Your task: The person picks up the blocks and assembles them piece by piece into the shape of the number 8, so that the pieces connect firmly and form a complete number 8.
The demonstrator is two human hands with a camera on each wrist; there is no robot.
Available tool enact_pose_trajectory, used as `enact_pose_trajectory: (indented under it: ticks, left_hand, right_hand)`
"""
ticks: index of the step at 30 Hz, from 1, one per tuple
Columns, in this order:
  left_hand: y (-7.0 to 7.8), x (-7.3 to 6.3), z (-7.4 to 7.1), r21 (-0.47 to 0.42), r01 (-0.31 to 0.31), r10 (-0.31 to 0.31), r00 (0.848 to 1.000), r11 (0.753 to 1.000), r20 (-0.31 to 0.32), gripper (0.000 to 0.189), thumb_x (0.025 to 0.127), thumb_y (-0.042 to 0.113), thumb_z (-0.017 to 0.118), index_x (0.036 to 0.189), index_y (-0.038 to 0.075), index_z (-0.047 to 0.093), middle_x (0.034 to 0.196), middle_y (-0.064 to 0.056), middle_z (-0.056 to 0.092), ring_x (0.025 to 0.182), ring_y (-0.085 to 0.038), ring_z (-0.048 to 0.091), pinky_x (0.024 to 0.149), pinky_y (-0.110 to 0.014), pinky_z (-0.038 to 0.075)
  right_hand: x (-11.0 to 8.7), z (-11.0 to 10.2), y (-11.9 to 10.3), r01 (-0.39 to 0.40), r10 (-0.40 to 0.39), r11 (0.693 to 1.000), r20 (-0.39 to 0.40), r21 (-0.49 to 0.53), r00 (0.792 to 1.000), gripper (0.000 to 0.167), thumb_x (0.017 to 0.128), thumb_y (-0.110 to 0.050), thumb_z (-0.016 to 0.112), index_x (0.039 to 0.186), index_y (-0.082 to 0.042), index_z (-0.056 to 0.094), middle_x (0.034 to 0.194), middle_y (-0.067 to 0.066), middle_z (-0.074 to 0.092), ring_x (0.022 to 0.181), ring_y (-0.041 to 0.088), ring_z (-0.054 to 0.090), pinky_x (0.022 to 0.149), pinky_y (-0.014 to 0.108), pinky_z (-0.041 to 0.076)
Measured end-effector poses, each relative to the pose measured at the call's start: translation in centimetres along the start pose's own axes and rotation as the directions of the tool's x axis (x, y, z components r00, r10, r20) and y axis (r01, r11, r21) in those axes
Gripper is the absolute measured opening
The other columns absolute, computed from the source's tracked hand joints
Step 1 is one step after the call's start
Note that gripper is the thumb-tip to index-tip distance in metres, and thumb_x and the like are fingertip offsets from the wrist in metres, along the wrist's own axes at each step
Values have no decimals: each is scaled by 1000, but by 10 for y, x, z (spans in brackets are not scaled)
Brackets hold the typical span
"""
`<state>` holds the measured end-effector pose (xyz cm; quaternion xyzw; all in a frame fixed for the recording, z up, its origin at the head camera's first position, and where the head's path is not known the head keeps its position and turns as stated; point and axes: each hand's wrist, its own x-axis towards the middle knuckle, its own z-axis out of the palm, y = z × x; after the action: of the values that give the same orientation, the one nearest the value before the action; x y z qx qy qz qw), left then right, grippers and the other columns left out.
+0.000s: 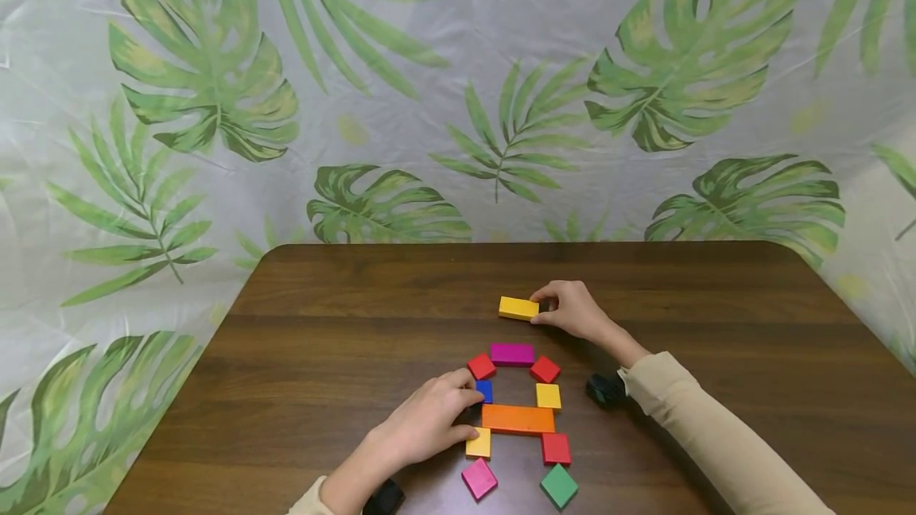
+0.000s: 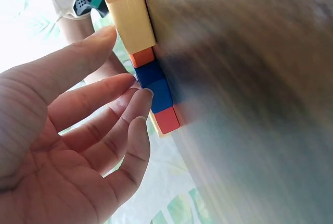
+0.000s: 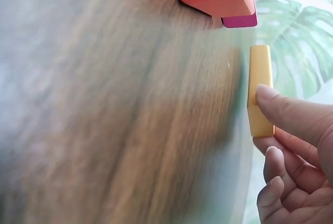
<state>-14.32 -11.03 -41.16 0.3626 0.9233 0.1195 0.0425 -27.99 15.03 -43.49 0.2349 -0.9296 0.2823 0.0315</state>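
Observation:
Between thumb and fingers, my right hand (image 1: pixel 576 310) pinches one end of a long yellow block (image 1: pixel 518 308), beyond the layout of coloured blocks. In the right wrist view the thumb lies on one face of that yellow block (image 3: pixel 259 109). My left hand (image 1: pixel 428 418) is at the layout's left side with fingers fairly straight. Its fingertips are right at a blue block (image 1: pixel 485 391) and its thumb tip at a square yellow block (image 1: pixel 479 443). In the left wrist view the blue block (image 2: pixel 157 95) stands just past the fingertips.
A magenta block (image 1: pixel 512 354) heads the layout, with red blocks (image 1: pixel 545 369) at its corners. An orange bar (image 1: pixel 518 419) crosses the middle. Pink (image 1: pixel 479 479) and green (image 1: pixel 559 486) blocks lie nearest me. The brown table (image 1: pixel 343 284) ends at a leaf-print cloth (image 1: pixel 401 118).

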Motion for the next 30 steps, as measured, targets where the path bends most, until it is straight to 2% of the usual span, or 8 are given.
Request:
enact_pose_trajectory:
  ticks: [13, 23, 30]
  left_hand:
    - [-1, 0, 0, 2, -3, 3, 1000, 1000, -9, 37, 81, 29, 73, 111, 9, 68, 101, 2, 58, 87, -7, 53, 80, -19, 48]
    - [0, -2, 2, 8, -15, 15, 1000, 1000, -21, 37, 80, 29, 73, 110, 8, 68, 100, 2, 59, 87, -7, 54, 80, -19, 49]
    - [0, -1, 0, 8, -19, 19, 999, 1000, -26, 37, 81, 29, 72, 110, 8, 68, 100, 1, 59, 86, -7, 53, 79, -19, 49]
  right_hand:
    - [-23, -8, -7, 11, -11, 999, -3, 37, 1000, 27, 73, -20, 79, 96, -8, 72, 81, 3, 67, 63, 7, 44, 57, 19, 38]
    - [-43, -9, -19, 64, -64, 996, -11, 58, 998, 26, 72, -20, 80, 94, -9, 72, 83, 1, 68, 65, 5, 45, 58, 18, 38]
    - [-58, -16, -28, 54, -54, 996, 2, 68, 999, 27, 72, -22, 80, 94, -11, 72, 83, 0, 67, 66, 6, 46, 58, 18, 39]
